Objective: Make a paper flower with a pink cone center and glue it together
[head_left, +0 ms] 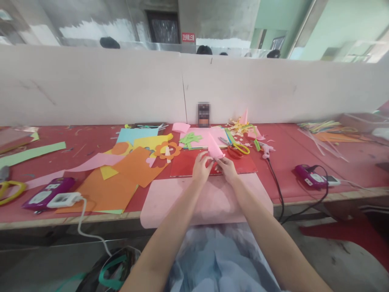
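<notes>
My left hand (pixel 201 166) and my right hand (pixel 226 168) meet over the red sheet (pixel 243 164) in the middle of the table. Both pinch a small piece of pink paper (pixel 215 150) that sticks up between the fingertips. A large pink sheet (pixel 170 200) lies under my wrists and hangs over the table's front edge. Scissors with yellow and red handles (pixel 237 148) lie just behind my right hand.
Orange paper (pixel 121 178), yellow and blue sheets and an orange paper flower (pixel 167 150) lie to the left. A glue gun (pixel 266 150) with a black cord sits to the right. Purple devices (pixel 45 194) (pixel 308 176) rest near both sides. A pale partition (pixel 121 85) backs the table.
</notes>
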`<state>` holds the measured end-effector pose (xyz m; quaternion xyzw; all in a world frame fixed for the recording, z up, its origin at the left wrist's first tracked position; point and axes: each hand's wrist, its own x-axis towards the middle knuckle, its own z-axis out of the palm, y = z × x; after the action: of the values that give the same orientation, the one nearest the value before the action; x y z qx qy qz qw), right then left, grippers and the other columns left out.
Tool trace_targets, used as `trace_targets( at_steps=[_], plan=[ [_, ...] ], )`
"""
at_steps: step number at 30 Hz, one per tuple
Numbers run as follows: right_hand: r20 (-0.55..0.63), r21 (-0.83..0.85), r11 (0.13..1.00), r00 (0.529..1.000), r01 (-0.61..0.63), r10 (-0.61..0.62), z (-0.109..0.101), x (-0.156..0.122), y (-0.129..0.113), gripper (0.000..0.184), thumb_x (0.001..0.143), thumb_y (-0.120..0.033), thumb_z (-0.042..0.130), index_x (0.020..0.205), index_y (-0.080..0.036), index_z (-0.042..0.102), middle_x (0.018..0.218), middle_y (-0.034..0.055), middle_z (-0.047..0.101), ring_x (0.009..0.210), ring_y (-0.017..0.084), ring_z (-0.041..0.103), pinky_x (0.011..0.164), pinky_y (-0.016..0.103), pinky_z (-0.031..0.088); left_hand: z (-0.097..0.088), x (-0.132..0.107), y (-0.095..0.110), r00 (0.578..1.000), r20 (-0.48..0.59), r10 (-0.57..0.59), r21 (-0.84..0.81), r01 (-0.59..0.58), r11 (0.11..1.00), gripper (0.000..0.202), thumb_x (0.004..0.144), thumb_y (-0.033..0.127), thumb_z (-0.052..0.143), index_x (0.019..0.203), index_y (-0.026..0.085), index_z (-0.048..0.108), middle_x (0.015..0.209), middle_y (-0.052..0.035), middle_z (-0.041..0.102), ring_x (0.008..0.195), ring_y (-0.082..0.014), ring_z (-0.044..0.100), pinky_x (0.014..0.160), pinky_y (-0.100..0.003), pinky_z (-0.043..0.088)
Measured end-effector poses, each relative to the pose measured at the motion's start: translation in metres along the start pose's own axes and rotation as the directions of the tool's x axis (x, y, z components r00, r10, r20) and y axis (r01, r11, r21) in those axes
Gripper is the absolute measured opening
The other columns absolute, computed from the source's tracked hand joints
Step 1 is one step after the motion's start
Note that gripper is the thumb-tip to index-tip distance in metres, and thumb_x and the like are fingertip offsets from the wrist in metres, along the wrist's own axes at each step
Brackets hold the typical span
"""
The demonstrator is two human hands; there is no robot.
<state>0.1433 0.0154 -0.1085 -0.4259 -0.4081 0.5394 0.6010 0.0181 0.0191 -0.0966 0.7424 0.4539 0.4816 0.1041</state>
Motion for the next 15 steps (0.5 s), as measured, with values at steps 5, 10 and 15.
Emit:
trace_targets(
  at_steps=[5,10,15],
  plan=[
    [0.009,-0.017,1.000,1.000,-0.008,0.008,-0.0023,0.0019,0.0029,0.033,0.058,-0.047,0.068,0.071,-0.017,0.059,0.044,-0.0044,0.054,0.038,0.009,0.048,0.041,0.022,0.039,-0.0016,0.0000,0.0009,1.000,-0.011,-0.005,-0.026,0.005,1.000,0.003,0.075,0.018,0.055,0.075,0.020,0.057,0.107,-0.0057,0.054,0.104,-0.0182,0.050,0.086,-0.035,0.045],
    [0.021,-0.021,1.000,1.000,-0.019,0.020,-0.0016,-0.0006,-0.0009,0.033,0.058,-0.047,0.068,0.071,-0.018,0.059,0.046,-0.0039,0.055,0.040,0.009,0.049,0.042,0.022,0.039,-0.0028,-0.0002,0.0030,1.000,-0.015,-0.003,-0.029,0.003,1.000,0.003,0.074,0.017,0.056,0.075,0.020,0.058,0.091,-0.0041,0.055,0.090,-0.0161,0.055,0.080,-0.031,0.046],
    [0.048,-0.026,1.000,0.999,-0.001,0.002,-0.0012,-0.0030,-0.0042,0.029,0.060,-0.045,0.068,0.070,-0.018,0.060,0.046,-0.0043,0.054,0.039,0.009,0.048,0.042,0.022,0.040,-0.0013,-0.0006,0.0013,0.999,0.022,-0.027,-0.043,0.028,0.999,0.004,0.074,0.016,0.055,0.075,0.019,0.058,0.081,-0.0024,0.056,0.080,-0.0141,0.056,0.073,-0.027,0.047]
  ],
)
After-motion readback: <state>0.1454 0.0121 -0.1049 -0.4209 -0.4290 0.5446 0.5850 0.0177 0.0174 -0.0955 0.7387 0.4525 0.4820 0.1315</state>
